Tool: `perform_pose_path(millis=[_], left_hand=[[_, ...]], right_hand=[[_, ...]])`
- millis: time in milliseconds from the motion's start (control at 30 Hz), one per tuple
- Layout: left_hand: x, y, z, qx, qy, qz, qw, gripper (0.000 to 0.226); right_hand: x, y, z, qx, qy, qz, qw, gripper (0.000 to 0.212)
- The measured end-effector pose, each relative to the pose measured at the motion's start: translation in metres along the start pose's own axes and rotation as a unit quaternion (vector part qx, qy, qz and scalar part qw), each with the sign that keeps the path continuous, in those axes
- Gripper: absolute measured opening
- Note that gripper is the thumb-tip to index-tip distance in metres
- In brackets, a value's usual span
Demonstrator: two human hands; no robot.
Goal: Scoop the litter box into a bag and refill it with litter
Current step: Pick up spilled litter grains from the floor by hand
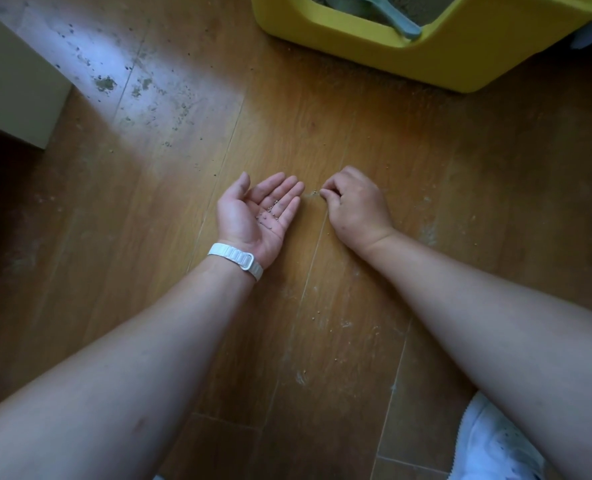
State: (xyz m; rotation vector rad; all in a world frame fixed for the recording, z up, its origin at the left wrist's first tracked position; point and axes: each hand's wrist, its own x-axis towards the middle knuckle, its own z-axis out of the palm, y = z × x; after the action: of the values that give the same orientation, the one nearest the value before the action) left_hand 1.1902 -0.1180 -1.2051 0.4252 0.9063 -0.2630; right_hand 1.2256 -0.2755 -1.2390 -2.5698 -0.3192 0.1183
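A yellow litter box (443,60) stands on the floor at the top right, with brown litter (422,8) inside. A grey-blue scoop (388,12) lies in it, its handle resting over the low front rim. My left hand (259,211) lies palm up on the wooden floor, fingers apart, with several small litter grains (272,211) in the palm. My right hand (355,206) is just to the right of it, knuckles up, thumb and forefinger pinched together over a few spilled grains (314,192) on the floor.
Spilled grains and dusty smears dot the wooden floor (322,306), thickest in the lit patch at the upper left. A pale cabinet corner (13,88) stands at the far left. A white shoe (488,441) sits at the bottom right.
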Motion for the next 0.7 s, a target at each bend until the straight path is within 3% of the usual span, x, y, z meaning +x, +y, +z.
perform_pose_path(millis=[300, 533, 700], left_hand=[[-0.004, -0.002, 0.001, 0.006, -0.005, 0.001, 1.000, 0.054], [-0.009, 0.001, 0.000, 0.002, -0.009, 0.009, 1.000, 0.058], [-0.019, -0.006, 0.004, 0.017, -0.016, -0.011, 1.000, 0.062]], right_hand=[[0.003, -0.009, -0.004, -0.075, -0.063, 0.008, 0.995, 0.010], [-0.030, -0.051, -0.018, 0.099, -0.032, -0.049, 0.993, 0.011], [-0.043, -0.078, -0.012, 0.136, -0.058, -0.087, 0.985, 0.012]])
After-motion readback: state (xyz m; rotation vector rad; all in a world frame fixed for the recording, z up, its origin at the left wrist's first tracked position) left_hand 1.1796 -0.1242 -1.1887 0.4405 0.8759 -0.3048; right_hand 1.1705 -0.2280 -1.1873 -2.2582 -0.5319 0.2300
